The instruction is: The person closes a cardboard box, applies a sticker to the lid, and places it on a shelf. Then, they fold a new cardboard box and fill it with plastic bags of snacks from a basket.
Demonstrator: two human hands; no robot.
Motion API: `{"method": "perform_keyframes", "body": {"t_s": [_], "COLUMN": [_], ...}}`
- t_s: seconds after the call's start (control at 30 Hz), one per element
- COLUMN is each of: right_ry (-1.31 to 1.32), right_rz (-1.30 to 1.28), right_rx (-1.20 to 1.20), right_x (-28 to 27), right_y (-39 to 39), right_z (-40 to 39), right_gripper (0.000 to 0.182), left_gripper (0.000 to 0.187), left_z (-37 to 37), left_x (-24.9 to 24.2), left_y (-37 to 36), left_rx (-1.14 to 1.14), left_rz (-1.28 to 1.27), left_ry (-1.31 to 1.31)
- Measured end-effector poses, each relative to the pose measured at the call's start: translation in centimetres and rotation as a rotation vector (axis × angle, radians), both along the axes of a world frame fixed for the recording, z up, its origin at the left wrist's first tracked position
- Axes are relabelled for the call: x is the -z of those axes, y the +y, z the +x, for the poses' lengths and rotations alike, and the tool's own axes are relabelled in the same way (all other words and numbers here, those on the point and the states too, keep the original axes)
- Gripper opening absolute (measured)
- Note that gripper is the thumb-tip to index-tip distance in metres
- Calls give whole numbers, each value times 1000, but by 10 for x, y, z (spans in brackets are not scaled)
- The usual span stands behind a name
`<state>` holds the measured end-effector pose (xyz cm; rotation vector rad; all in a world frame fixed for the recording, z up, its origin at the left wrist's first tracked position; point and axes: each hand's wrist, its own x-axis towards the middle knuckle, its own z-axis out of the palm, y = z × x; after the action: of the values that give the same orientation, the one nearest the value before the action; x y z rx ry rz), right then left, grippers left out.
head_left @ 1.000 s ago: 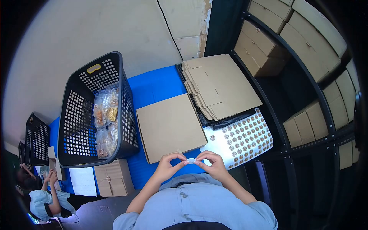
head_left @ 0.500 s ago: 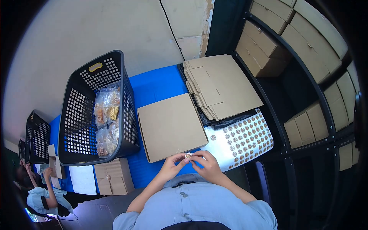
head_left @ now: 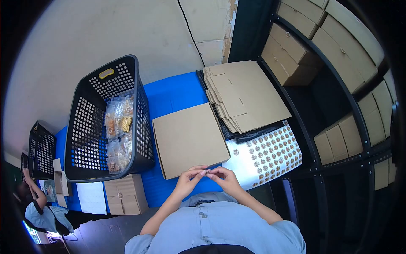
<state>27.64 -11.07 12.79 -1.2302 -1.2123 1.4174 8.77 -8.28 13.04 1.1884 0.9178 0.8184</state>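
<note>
Both hands meet at the front edge of a closed cardboard box. My left hand and my right hand pinch a small round sticker between their fingertips; it shows nearly edge-on. To the right of the box lies a shiny sheet of round stickers, with a bare patch at its left end. Flattened cardboard boxes are stacked behind the sheet, on black plastic.
A dark perforated basket holding clear packets stands left on the blue table. A cardboard box and white paper sit before it. Shelves with boxes rise right. Another person works far left.
The sticker between my fingertips has turned from face-up to nearly edge-on, and my fingers have drawn closer together. At the far left, the other person's arms have moved left toward the baskets.
</note>
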Motion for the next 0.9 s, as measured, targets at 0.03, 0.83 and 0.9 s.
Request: {"method": "perform_keyframes", "body": {"t_s": [0.03,0.83,0.9], "right_ry": [52,290,316], "right_rz": [-33,-699,-694], "right_rx": [-19,-94,-80], "right_x": [9,81,78], "right_y": [1,17,16], "right_z": [2,-23,-22], "right_gripper": [16,28,28], "left_gripper": [23,42,46], "left_z": [-1,-19,-19], "left_x": [2,77,76], "left_y": [0,44,44], "left_rx": [42,-200,-180], "left_rz": [39,597,597], "left_ry": [15,881,920]}}
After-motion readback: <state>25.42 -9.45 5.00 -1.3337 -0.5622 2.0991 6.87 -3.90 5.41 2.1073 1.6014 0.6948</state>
